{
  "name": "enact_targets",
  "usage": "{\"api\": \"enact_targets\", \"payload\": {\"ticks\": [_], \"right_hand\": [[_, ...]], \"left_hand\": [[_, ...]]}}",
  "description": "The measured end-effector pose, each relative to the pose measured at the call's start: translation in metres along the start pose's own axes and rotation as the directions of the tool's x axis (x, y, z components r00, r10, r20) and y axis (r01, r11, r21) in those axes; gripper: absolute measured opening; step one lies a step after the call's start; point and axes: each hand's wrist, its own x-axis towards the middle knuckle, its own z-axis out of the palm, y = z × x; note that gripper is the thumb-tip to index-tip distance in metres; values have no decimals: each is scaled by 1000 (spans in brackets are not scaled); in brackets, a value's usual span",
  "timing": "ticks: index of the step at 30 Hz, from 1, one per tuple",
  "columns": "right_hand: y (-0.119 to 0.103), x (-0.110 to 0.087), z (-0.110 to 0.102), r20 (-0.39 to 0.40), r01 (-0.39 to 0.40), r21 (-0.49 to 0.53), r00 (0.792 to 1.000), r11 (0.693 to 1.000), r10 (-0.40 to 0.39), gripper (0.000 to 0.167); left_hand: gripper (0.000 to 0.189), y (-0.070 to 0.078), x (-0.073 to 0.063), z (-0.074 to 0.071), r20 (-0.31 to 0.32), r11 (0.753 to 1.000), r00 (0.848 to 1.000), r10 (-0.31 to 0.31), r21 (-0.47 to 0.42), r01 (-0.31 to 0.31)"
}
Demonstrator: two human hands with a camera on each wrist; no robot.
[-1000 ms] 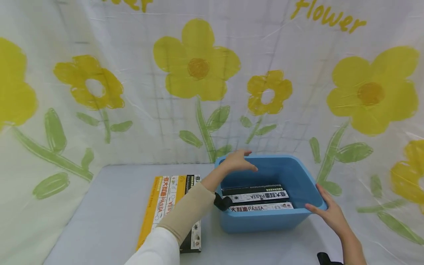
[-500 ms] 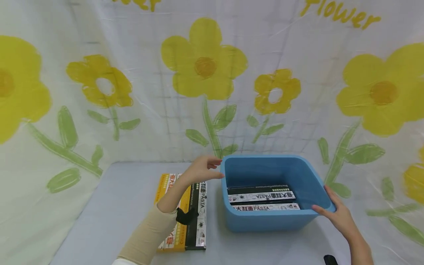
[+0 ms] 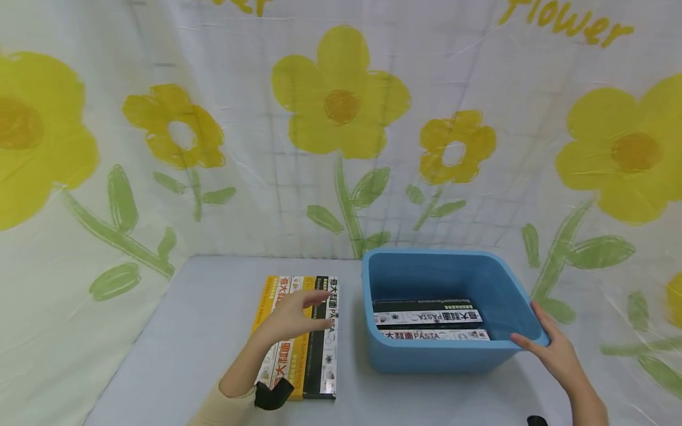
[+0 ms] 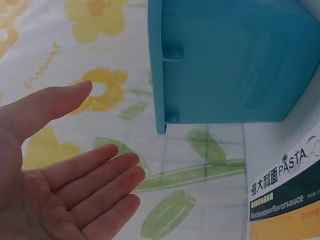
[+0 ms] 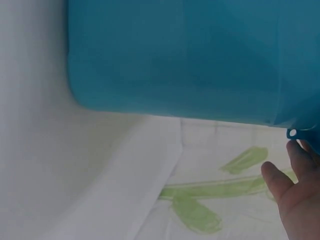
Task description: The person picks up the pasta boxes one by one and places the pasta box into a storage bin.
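Observation:
My left hand hovers over the pasta boxes on the table, thumb and fingers spread apart and holding nothing. Beneath it lie a black-and-white pasta box and, to its left, yellow-and-white pasta boxes, side by side. On the right stands a blue plastic bin, with black-and-white pasta boxes lying inside along its front. The right hand grips the bin's right front rim, thumb at the front and fingers along the side. In the left wrist view the open left palm is apart from the bin.
A light grey table carries the boxes and the bin. Behind it hangs a white curtain printed with yellow flowers. A narrow strip of table separates the boxes from the bin.
The left hand has moved from above the bin's left rim, left and nearer, to over the pasta boxes. The right hand stays on the bin. The head view has shifted slightly left.

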Motion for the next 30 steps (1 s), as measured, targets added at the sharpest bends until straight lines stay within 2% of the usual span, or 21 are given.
{"api": "enact_targets", "payload": {"ticks": [4,7,12,17,22,26,30], "right_hand": [[1,1,0,-3,3,-5,1000,1000,-3,99],[3,2,0,-4,6,-5,1000,1000,-6,99],[4,3,0,3,5,-7,1000,1000,-5,98],[4,2,-2,11,-1,-12,1000,1000,1,98],[3,2,-2,14,-6,-15,1000,1000,7,98],[2,3,-2,9,-15,-17,1000,1000,15,99],[1,2,0,-2,-20,-21,1000,1000,20,100]], "left_hand": [[59,-11,-18,2,-30,999,999,-14,-33,13],[64,-21,-31,8,-71,998,996,-46,-39,44],[74,-36,-52,18,-133,993,985,-112,-59,105],[72,-49,-69,28,-181,988,972,-147,-77,135],[78,-59,-84,36,-245,976,945,-218,-68,208],[98,-68,-93,39,-314,964,914,-258,-15,267],[122,-84,-99,43,-330,934,883,-334,11,357]]}}
